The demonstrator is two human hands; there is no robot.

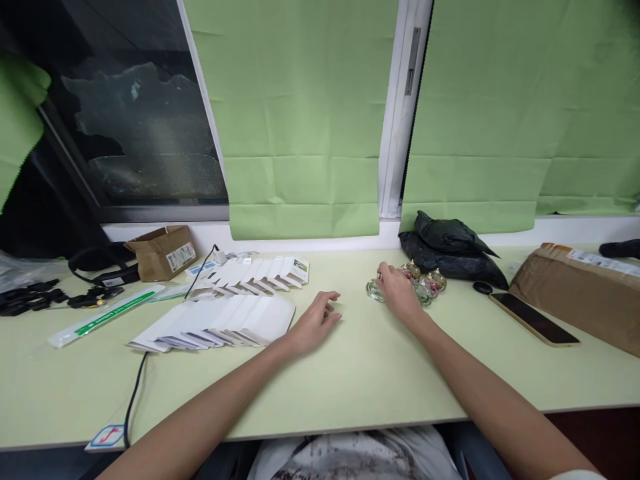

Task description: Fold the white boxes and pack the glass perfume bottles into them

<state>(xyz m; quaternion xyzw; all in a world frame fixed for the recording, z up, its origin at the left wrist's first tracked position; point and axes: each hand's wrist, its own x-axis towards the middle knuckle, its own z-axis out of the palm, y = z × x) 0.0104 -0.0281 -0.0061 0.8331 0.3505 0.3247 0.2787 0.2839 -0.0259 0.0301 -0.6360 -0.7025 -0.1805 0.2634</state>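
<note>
My right hand (400,293) reaches into a cluster of small shiny ornaments (425,285), clear with green and red insides and gold tops. Its fingers curl down round a clear-and-green ornament (373,291) at the cluster's left side; the fingertips are partly hidden behind the hand. My left hand (314,323) rests over the table with its fingers loosely bent and apart, nothing in them. Just left of it lies an overlapping row of flat white boxes (260,319). A second row of white boxes (255,272) lies behind that one.
On the right are black plastic bags (450,250), a phone (533,319), a small black disc (483,287) and a large cardboard box (580,290). Leftward, a small carton (163,253), a green-and-white plastic packet (107,317) and a black cable (135,393) lie on the table (340,400).
</note>
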